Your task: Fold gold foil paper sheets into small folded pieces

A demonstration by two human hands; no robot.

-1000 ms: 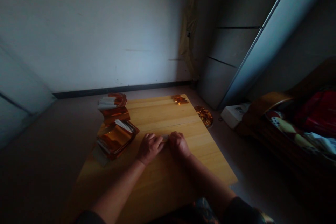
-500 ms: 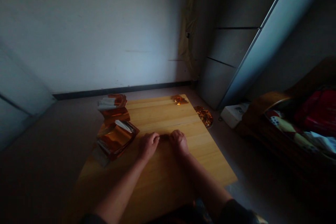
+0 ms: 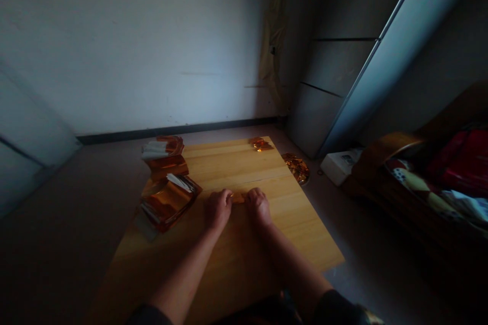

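Note:
Between my two hands, just above or on the wooden table (image 3: 229, 254), is a small strip of shiny gold-orange foil paper (image 3: 238, 198). My left hand (image 3: 218, 208) has its fingers closed on the strip's left end. At the right end, my right hand (image 3: 258, 206) grips it with curled fingers. The fingers hide both ends, and the fold details are too dim to make out. Left of my left hand lies a stack of gold-orange foil sheets (image 3: 165, 198), with white edges showing.
Further sheets of foil (image 3: 168, 165) lie at the table's far left. Folded foil pieces (image 3: 261, 144) rest at its far right corner. Beyond the right edge, lower down, is a heap of gold foil (image 3: 297, 168). A white box (image 3: 339, 166) and wooden armchair (image 3: 396, 144) stand right.
The foil strip has turned from dark to a lighter, shinier orange, so its angle seems changed. My left hand has shifted slightly right; my right hand has barely moved.

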